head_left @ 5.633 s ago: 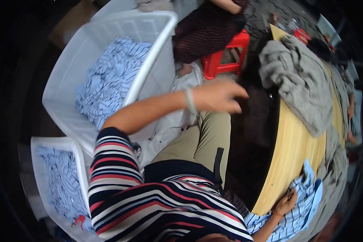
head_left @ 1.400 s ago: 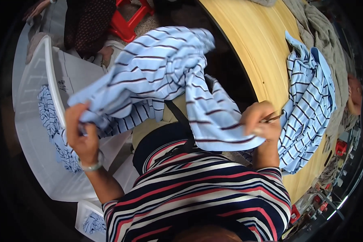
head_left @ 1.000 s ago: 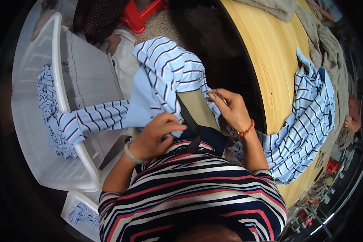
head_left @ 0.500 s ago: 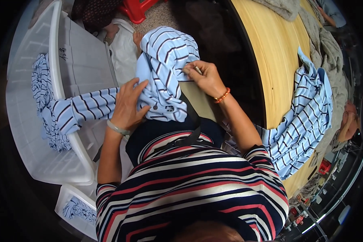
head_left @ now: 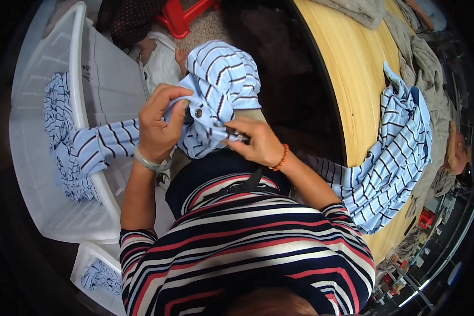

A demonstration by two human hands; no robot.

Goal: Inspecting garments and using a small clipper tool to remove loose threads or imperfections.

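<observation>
A light blue shirt (head_left: 224,68) with black and white stripes lies bunched over my lap. My left hand (head_left: 160,121) is closed, pinching a plain blue edge of it between thumb and fingers. Just right of that pinch a dark round button (head_left: 198,113) shows on the plain blue strip. My right hand (head_left: 258,141) is closed at the right side of the strip, around a small dark tool (head_left: 238,135) with metal glints. Fingers cover most of this tool, so its exact kind is unclear. A striped part of the cloth stretches left onto the bin's rim.
At left stands a large white plastic bin (head_left: 79,68) with striped cloth (head_left: 58,116) in it; a smaller bin (head_left: 81,260) is below. To the right, a wooden table (head_left: 347,68) carries another striped shirt (head_left: 392,163) and grey cloth (head_left: 424,63). A red stool (head_left: 179,21) stands ahead, near another person's feet.
My left hand has lifted the shirt's buttoned edge and now pinches it. My right hand has come down and toward me, bringing the small tool to the strip.
</observation>
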